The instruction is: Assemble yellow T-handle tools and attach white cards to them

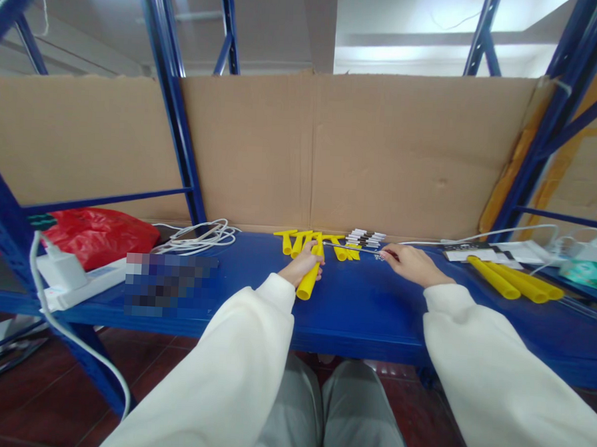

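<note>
My left hand (pixel 300 266) is wrapped round a yellow plastic tube (pixel 306 288), its open round end pointing toward me. A thin metal rod (pixel 354 248) lies nearly level between the tube's far end and my right hand (pixel 410 264), whose fingers pinch its right end. Whether the rod's left tip touches the tube or enters it, I cannot tell. Behind my left hand lie several yellow T-shaped tubes (pixel 287 244). Small yellow pieces (pixel 353 254) sit right of them, near a stack of white-and-black small packs (pixel 366 238).
More yellow tubes (pixel 505 282) lie at the right, beside flat white-and-black packaging (pixel 477 251). On the left are a red plastic bag (pixel 102 233), a white power strip (pixel 92 285) and coiled white cable (pixel 210 235). Cardboard (pixel 382 154) backs the blue shelf (pixel 363 320) between blue posts.
</note>
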Motion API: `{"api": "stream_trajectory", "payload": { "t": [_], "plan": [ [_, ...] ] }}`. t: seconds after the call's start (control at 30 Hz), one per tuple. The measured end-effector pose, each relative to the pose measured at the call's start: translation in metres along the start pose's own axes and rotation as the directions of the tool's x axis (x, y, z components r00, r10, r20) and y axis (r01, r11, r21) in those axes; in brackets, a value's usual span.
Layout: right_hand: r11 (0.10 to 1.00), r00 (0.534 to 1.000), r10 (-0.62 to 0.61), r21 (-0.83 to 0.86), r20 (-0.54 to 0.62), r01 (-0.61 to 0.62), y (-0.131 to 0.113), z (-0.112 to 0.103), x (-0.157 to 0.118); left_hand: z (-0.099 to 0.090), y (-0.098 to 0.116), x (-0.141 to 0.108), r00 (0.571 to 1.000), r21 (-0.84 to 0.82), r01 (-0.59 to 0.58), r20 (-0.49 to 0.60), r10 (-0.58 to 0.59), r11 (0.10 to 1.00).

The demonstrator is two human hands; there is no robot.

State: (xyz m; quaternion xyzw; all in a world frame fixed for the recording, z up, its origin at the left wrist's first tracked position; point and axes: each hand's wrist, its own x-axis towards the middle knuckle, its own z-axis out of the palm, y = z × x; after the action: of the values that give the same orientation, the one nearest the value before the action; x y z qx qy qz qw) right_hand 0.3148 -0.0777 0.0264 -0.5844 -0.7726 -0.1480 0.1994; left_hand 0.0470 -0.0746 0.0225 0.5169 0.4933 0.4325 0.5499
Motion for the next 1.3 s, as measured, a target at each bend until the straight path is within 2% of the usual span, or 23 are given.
{"api": "stream_trajectory", "payload": {
  "t": [0.2,0.43,0.77,0.9,1.13,1.3],
  "plan": [
    [0.997,0.998,0.062,-0.036,0.013,-0.061,-0.0014,0.0001,-0.0011,-0.0005,0.0004,-0.0005,1.0,0.012,0.002,0.011,-0.002,1.0],
    [0.992,0.992,-0.106,-0.074,-0.07,0.1,0.0059,0.0035,-0.0017,-0.0014,0.0,0.0008,1.0,0.056,0.003,0.009,-0.004,0.998],
    [0.993,1.0,0.018,-0.115,-0.015,-0.019,-0.0007,0.0011,-0.002,-0.0012,0.0008,-0.0011,1.0,0.048,0.006,0.004,-0.006,0.999],
    [0.991,1.0,-0.013,-0.135,-0.023,0.01,0.0002,0.0006,-0.0022,-0.0006,0.0013,-0.0014,1.0,0.055,0.012,0.003,-0.012,0.998],
    [0.997,0.999,-0.052,-0.057,-0.016,0.051,-0.003,0.0011,-0.0055,0.0008,0.0036,-0.0047,1.0,0.021,0.008,-0.018,-0.008,1.0],
    [0.994,0.998,-0.055,-0.101,-0.041,0.051,0.0032,0.0072,-0.0036,0.0004,0.0026,-0.0043,1.0,0.029,0.007,-0.016,-0.007,1.0]
  ]
}}
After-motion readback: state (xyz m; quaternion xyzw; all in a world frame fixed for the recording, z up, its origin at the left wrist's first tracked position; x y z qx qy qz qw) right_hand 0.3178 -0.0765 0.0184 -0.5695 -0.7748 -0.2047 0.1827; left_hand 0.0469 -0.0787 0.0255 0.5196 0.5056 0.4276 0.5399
